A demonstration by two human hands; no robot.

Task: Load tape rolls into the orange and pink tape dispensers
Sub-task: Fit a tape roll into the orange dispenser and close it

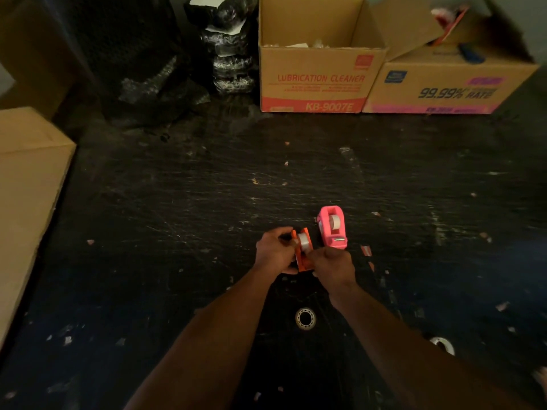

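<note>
Both hands — left (273,251), right (333,263) — closed grip on orange dispenser (302,252).

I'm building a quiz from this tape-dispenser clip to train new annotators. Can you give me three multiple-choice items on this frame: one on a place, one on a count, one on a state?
1. Where does the pink dispenser stand relative to the orange dispenser?
A. To its right, slightly farther from the person
B. Inside a cardboard box
C. Stacked on top of it

2. How many tape dispensers are in view?
A. One
B. Two
C. Four

3. What is the state of the orange dispenser?
A. Lying untouched on the table
B. Empty, with no roll
C. Held by both hands, with a white roll in it

Answers: 1 A, it stands alone on the dark table just right of the orange one. 2 B, one pink and one orange. 3 C, the left hand and right hand grip it around the tape roll.
</note>
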